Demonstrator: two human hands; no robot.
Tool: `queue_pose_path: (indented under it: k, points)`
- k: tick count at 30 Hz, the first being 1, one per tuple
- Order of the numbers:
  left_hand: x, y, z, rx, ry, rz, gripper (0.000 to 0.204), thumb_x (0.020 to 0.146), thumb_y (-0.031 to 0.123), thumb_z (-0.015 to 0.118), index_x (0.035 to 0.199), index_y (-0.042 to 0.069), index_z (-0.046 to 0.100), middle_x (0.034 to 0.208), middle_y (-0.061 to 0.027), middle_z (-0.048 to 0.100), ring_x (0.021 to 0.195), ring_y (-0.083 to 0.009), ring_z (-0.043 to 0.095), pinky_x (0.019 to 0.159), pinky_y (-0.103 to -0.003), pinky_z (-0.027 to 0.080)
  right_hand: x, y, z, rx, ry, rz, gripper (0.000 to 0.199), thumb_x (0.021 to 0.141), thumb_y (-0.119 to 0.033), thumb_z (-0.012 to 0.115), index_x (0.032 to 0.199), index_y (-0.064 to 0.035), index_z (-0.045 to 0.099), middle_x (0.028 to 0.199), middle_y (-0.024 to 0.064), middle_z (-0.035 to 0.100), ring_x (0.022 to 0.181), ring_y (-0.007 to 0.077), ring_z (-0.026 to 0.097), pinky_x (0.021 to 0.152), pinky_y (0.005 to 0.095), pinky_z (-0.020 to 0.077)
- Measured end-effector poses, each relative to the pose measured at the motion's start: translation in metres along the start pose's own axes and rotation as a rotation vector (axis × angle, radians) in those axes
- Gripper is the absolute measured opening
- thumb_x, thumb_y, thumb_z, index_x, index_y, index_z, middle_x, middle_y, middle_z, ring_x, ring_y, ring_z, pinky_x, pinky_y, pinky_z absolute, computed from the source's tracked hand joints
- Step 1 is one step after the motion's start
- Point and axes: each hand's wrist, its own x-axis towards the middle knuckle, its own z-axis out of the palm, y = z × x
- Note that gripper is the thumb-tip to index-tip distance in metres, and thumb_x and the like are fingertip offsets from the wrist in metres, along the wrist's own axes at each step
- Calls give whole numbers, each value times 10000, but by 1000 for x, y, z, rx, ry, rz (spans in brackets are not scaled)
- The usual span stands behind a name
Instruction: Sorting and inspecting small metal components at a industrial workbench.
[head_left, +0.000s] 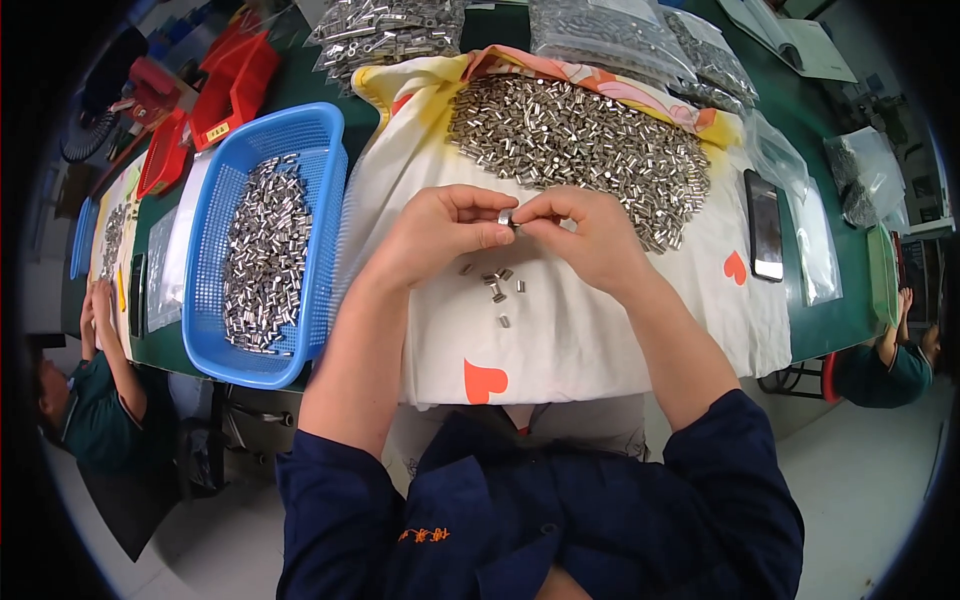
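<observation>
My left hand (452, 232) pinches a small shiny metal cylinder (505, 217) between thumb and forefinger, above the white cloth (570, 340). At the cylinder's right end, the fingertips of my right hand (580, 232) are pressed together on a small dark bit, too small to name. Just below my hands lie several loose metal cylinders (496, 290) on the cloth. Beyond them spreads a large heap of similar metal cylinders (590, 135). To my left stands a blue plastic basket (202, 290) with many more cylinders in it.
Clear bags of metal parts (610, 35) line the back of the green table (500, 22). A black phone (764, 225) lies at the cloth's right edge. Red bins (235, 90) stand beyond the basket. Other people work at far left (100, 390) and far right (890, 370).
</observation>
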Motion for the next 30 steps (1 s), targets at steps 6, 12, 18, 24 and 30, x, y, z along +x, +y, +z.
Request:
queue_pose_path:
  k: [6,12,18,24,30]
  points:
    - [-2,-2,-1,9,-94,-56,304,721,1,661,1014,-25,585,830,-33,615,737,-70,576,651,-191,463,8,14,-8,-32,18,79,133,721,-98,645,834,-35,617,787,34,591,739,132,560,665,249,440]
    - [-3,3,1,137,-181,-69,323,717,-39,633,1034,-11,580,848,-20,603,739,-68,574,673,-198,474,19,35,6,-607,295,-322,115,680,-98,633,793,-111,645,803,29,515,824,217,485,730,339,400]
    - [-1,0,0,100,-131,-57,290,725,8,660,1005,-10,588,828,-15,592,723,-59,555,634,-186,455,15,30,9,-754,214,-302,65,676,-103,626,739,-116,629,825,27,517,849,207,485,705,343,382]
    - [1,1,-1,51,-18,-45,326,741,-28,623,1059,-16,549,906,-54,615,784,-94,585,703,-209,478,6,11,3,-308,164,-101,59,706,-76,604,759,-50,614,787,54,579,770,215,548,691,335,428]
    - [1,2,1,40,-3,-7,331,741,-23,626,1063,-17,549,916,-66,615,813,-106,582,733,-220,472,0,3,4,65,40,-36,98,721,-52,620,815,-26,620,793,27,612,701,101,545,647,241,438]
